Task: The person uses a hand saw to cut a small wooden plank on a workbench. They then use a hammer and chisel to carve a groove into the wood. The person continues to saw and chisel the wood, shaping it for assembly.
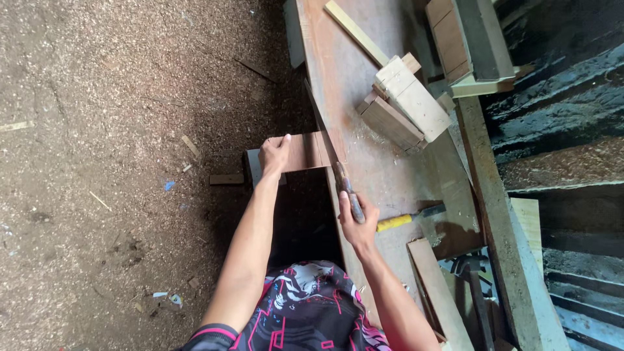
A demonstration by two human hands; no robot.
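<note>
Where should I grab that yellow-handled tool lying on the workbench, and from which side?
Take the yellow-handled tool by its yellow handle, the thick, rounded end that points toward the right hand. Probably come from above and from the bench's near edge: the handle lies flat on the workbench with bare surface around it, while the darker working end points away toward the boards on the far side.

Soft daylight falls from the upper left, leaving the sawdust floor bright and slightly washed out. A deep shadow pools under the bench and between the arms, swallowing detail there. The right edge is dim, with dark boards barely readable. No hard glare. Focus is fair at the centre; the left hand and right hand look a little soft. Edges bend slightly from the wide lens
</note>
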